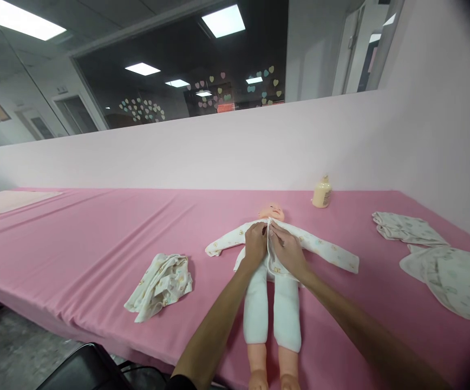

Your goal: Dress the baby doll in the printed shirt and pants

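A baby doll point(273, 210) lies on its back on the pink table cover point(97, 238), head away from me, in a white printed shirt point(324, 250) with the sleeves spread out and white leggings. My left hand point(255, 242) and my right hand point(287, 250) rest on the doll's chest. Each pinches one edge of the shirt's front opening, close together just below the neck.
A crumpled printed garment point(160, 286) lies left of the doll. A cream bottle point(322, 192) stands by the back wall. More folded cloths point(442, 260) lie at the right. A black chair point(84, 371) sits below the near table edge.
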